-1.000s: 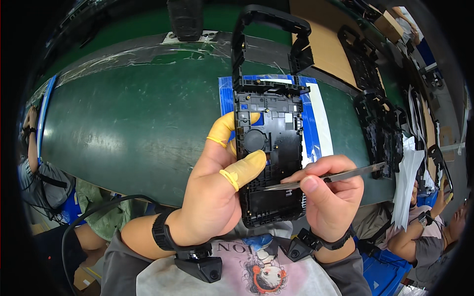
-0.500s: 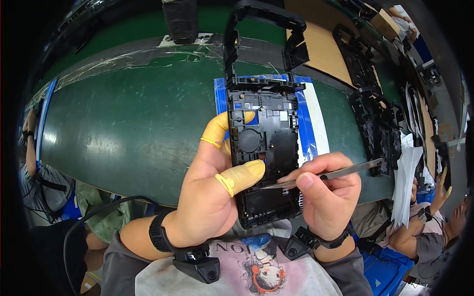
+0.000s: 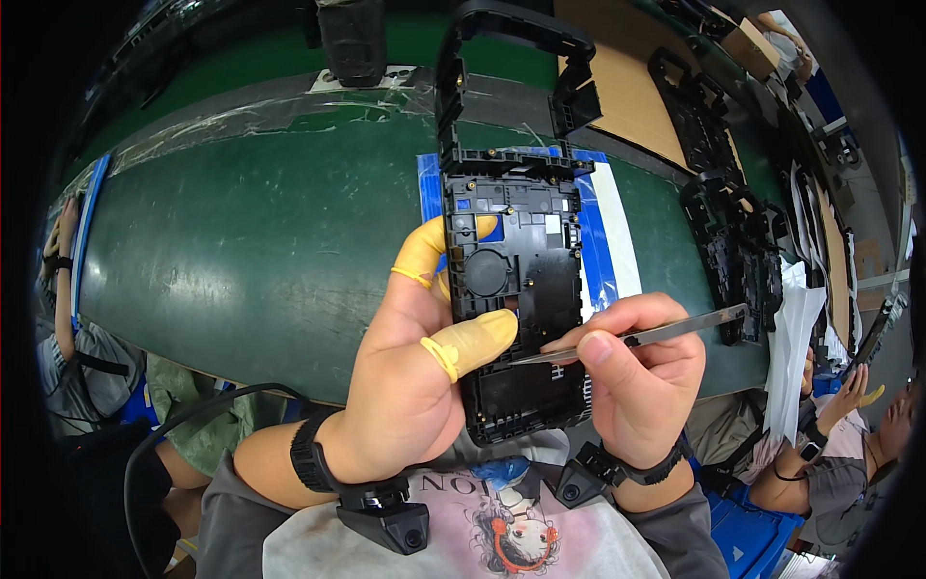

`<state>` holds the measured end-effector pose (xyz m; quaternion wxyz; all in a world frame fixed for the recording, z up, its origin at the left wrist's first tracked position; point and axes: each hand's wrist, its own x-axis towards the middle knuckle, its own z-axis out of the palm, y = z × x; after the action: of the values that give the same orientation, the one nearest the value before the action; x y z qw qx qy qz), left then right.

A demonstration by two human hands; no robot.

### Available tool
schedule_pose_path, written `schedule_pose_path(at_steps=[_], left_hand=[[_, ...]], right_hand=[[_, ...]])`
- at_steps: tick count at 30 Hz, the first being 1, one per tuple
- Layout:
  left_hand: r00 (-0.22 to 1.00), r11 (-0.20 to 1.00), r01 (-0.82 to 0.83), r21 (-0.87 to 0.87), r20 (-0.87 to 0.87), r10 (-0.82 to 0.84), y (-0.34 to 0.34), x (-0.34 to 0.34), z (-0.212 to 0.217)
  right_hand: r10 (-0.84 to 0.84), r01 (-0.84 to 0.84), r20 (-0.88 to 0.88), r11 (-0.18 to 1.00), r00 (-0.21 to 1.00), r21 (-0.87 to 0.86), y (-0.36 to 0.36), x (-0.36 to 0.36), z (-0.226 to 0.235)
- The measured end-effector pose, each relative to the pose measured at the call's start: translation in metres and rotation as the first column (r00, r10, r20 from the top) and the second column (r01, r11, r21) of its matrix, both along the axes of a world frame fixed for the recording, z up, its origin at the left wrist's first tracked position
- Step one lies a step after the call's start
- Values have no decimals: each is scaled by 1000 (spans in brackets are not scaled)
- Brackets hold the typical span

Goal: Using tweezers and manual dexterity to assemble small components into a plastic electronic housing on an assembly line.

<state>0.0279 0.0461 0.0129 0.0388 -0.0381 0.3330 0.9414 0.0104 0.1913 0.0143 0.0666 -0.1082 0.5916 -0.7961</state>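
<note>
My left hand [image 3: 415,386] grips a long black plastic frame [image 3: 516,280] upright in front of me, thumb and forefinger in yellow finger cots pressed on its left edge and face. The frame has a round recess, several cut-outs and a looped handle at its top. My right hand [image 3: 637,381] pinches metal tweezers [image 3: 637,338] whose tips rest on the frame's middle, just right of my left thumb. Both wrists wear black bands.
A green conveyor belt [image 3: 251,251] runs beneath, with a blue-and-white sheet [image 3: 603,241] behind the frame. Several more black frames [image 3: 733,251] lie at the right beside white sheets [image 3: 796,347]. Other people sit at the far left and lower right. A black fixture [image 3: 352,39] stands at the top.
I have lifted the frame slightly up and toward the camera. The tweezers stay at its middle, with my left thumb close to their tips.
</note>
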Motion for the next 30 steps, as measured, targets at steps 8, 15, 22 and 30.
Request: schedule_pose_path(at_steps=[8, 15, 22, 30], left_hand=[[997, 989, -20, -147, -72, 9, -1, 0, -8], [978, 972, -184, -143, -129, 166, -3, 5, 2], [965, 967, -255, -16, -75, 253, -30, 1, 6], [950, 958, -286, -17, -133, 282, -34, 3, -1]], right_hand=[[0, 0, -2, 1000, 1000, 1, -1, 0, 0], [-200, 166, -95, 944, 975, -286, 17, -5, -2], [-159, 143, 90, 977, 983, 161, 36, -16, -29], [-152, 128, 109, 972, 982, 198, 33, -11, -36]])
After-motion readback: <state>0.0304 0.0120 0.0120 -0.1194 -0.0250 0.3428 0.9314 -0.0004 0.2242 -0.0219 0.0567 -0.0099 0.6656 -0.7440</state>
